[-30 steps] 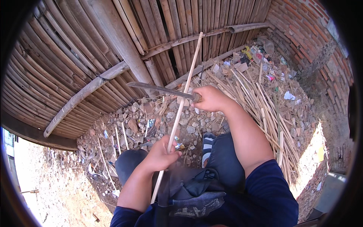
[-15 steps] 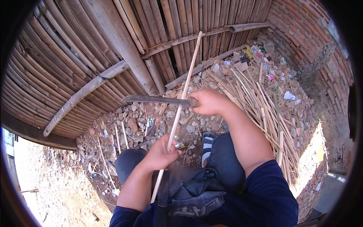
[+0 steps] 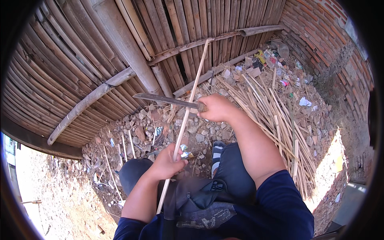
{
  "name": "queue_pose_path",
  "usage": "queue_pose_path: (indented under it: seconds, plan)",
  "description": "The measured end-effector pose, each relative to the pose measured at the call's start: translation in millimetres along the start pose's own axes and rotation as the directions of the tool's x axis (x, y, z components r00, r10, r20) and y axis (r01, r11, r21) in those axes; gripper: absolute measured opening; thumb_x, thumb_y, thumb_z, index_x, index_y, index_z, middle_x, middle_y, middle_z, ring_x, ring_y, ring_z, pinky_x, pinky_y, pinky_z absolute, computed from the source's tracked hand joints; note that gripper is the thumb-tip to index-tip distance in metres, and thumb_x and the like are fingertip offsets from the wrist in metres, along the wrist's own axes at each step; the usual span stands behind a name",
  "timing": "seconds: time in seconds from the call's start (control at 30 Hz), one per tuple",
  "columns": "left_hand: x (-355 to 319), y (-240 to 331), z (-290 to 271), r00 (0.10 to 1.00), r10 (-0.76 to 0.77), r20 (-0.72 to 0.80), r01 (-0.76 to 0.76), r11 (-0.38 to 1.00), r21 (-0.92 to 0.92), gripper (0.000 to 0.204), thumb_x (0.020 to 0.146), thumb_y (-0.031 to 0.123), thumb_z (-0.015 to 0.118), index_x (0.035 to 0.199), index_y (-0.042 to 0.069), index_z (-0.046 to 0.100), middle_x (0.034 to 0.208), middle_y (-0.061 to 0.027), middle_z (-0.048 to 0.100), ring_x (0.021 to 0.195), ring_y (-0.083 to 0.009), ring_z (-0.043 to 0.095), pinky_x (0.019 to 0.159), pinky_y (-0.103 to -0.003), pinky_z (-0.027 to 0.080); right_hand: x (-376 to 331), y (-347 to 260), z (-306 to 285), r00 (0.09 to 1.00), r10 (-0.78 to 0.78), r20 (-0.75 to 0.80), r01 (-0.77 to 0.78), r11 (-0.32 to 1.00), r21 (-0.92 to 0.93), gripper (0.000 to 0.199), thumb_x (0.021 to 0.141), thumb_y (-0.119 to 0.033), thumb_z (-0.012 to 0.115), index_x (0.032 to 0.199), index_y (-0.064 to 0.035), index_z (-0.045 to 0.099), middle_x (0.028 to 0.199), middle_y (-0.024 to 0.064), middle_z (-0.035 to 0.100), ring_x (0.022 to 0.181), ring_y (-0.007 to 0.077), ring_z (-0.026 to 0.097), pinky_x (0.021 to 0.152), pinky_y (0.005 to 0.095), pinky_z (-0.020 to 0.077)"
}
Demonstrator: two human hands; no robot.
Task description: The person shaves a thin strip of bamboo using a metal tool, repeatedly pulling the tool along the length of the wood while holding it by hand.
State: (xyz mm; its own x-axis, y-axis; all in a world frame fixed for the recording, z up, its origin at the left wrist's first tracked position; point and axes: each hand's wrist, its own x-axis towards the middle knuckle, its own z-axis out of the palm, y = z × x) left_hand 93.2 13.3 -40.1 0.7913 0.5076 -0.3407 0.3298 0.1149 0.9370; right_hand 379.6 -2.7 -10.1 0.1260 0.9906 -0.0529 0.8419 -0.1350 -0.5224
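My left hand (image 3: 167, 163) is closed around a long, pale bamboo strip (image 3: 185, 120). The strip slants from my lap up and away toward the bamboo wall. In my right hand (image 3: 216, 108) is the short handle of a machete (image 3: 166, 99), its long dark blade pointing left. Close to the handle, the blade crosses the strip and appears to touch it, well above my left hand. My fingers partly hide the handle, and the strip's lower end runs down beside my clothing.
A wall of bamboo slats (image 3: 80, 80) with round poles rises ahead and to the left. Many cut bamboo strips (image 3: 276, 120) lie heaped on the right, before a brick wall (image 3: 320, 36). Rubble (image 3: 140, 120) and litter cover the ground. My sandalled foot (image 3: 217, 154) is below.
The machete's tip has swung slightly away from me, so the blade tilts more across the strip. The strip's far end sits a little lower and further left. Both hands keep their hold.
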Motion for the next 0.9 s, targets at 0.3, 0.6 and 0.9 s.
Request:
queue_pose_path:
  seconds: [0.3, 0.6, 0.9]
  plan:
    - [-7, 9, 11, 0.992, 0.109, 0.058, -0.102, 0.988, -0.113, 0.036, 0.082, 0.011, 0.077, 0.098, 0.006, 0.045, 0.068, 0.0044, 0.047, 0.058, -0.0045, 0.045, 0.049, -0.023, 0.037, -13, 6, -21, 0.996, 0.020, 0.090, -0.029, 0.995, 0.092, 0.044, 0.077, -0.032, 0.075, 0.115, -0.0116, 0.067, 0.094, 0.0210, 0.069, 0.094, 0.0376, 0.066, 0.082, 0.0442, 0.0518]
    - [-3, -5, 26, 0.993, 0.119, 0.023, -0.114, 0.983, -0.147, 0.040, 0.086, 0.025, 0.077, 0.096, 0.007, 0.043, 0.066, 0.0028, 0.047, 0.054, -0.0056, 0.045, 0.047, -0.024, 0.037, -28, -11, -22, 0.997, -0.033, 0.075, 0.033, 0.999, -0.011, 0.037, 0.077, -0.030, 0.074, 0.110, -0.0151, 0.068, 0.095, 0.0171, 0.069, 0.096, 0.0366, 0.066, 0.084, 0.0454, 0.0518]
    - [0, 6, 14, 0.999, 0.043, 0.025, -0.039, 0.990, -0.133, 0.038, 0.083, 0.013, 0.079, 0.097, 0.007, 0.044, 0.066, 0.0047, 0.047, 0.053, -0.0040, 0.044, 0.046, -0.022, 0.035, -17, 21, -32, 0.960, 0.279, -0.039, -0.264, 0.939, 0.221, 0.053, 0.077, -0.032, 0.076, 0.120, -0.0036, 0.064, 0.104, 0.0221, 0.069, 0.099, 0.0374, 0.066, 0.087, 0.0419, 0.0512]
